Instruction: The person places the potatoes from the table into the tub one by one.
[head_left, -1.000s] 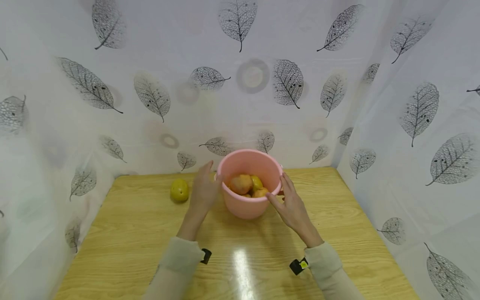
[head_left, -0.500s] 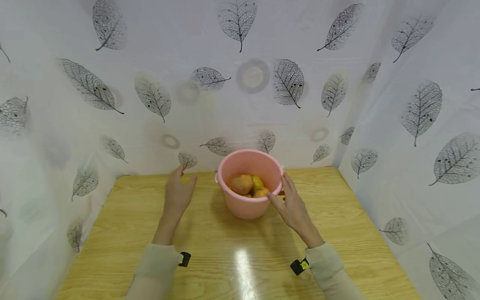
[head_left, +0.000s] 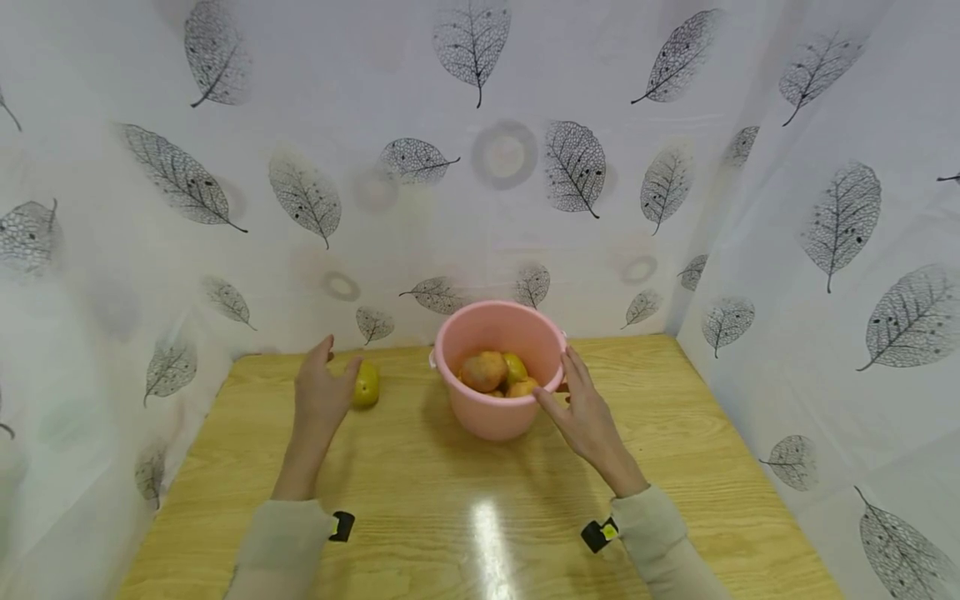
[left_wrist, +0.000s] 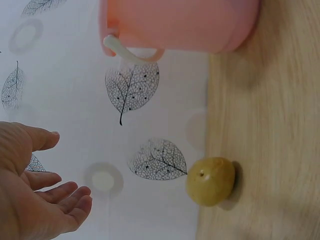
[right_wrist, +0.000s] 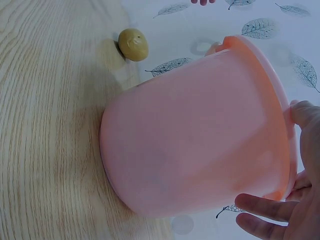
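A pink plastic bucket (head_left: 487, 417) stands upright at the table's far middle, with several yellow and orange-brown round fruits (head_left: 484, 370) inside. My right hand (head_left: 585, 417) holds its right rim, the thumb (right_wrist: 303, 113) on the rim and fingers spread beside the rim. My left hand (head_left: 321, 396) hovers left of a yellow-green round fruit (head_left: 367, 385), which is partly covered by the thumb in the head view. Seen from the left wrist, that fruit (left_wrist: 211, 181) lies on the table apart from the left hand (left_wrist: 35, 187), whose fingers are relaxed and hold nothing.
The wooden table (head_left: 420, 517) meets a white leaf-printed curtain (head_left: 480, 217) at its back edge, close behind the bucket. The curtain continues along both sides. A white handle (left_wrist: 130, 52) hangs at the bucket's left side.
My left hand has moved left from beside the bucket, passing over the lone fruit, and is now on its left side. The right hand has stayed at the bucket's rim.
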